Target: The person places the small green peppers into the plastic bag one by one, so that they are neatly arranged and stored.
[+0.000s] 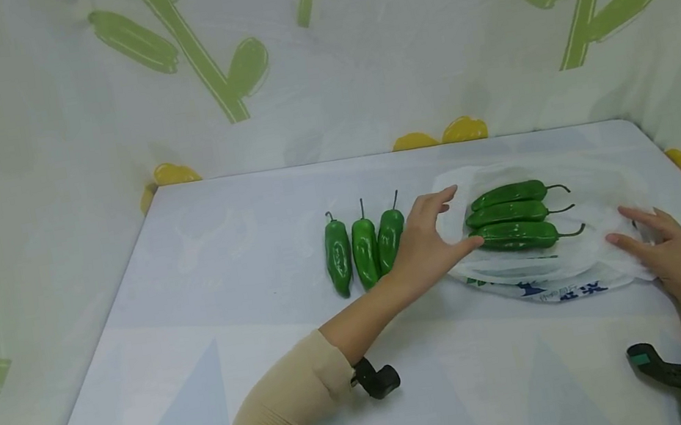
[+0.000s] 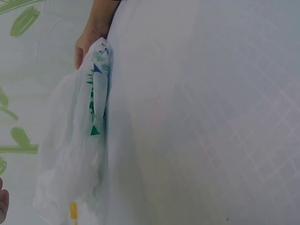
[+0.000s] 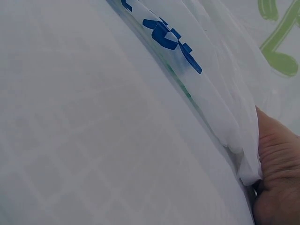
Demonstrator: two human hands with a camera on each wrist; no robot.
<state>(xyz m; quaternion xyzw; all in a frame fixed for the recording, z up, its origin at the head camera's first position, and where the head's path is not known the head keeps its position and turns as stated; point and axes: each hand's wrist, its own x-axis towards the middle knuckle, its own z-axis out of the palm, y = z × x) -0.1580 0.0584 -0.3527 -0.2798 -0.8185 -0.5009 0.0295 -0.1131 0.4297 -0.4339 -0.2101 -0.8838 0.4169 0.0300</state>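
Three green chili peppers (image 1: 508,214) lie side by side on a white plastic bag (image 1: 604,185) with blue and green print, stems toward the right. My left hand (image 1: 422,244) is at the bag's left side, thumb and fingers spread apart, the thumb tip overlapping the nearest pepper's end. At the bag's right edge, my right hand (image 1: 674,252) rests with thumb and fingers apart against the plastic. The right wrist view shows the bag's printed side (image 3: 220,93) close to the hand's base (image 3: 281,168). Left of my left hand stand three more green peppers (image 1: 339,257) in a row, one partly hidden.
A white table (image 1: 241,258) with pale blue triangles bears everything. Behind it hangs a pale cloth (image 1: 361,90) patterned with green plants and yellow shapes. Black wrist devices (image 1: 376,378) stick out at both sleeves, above the table's near part.
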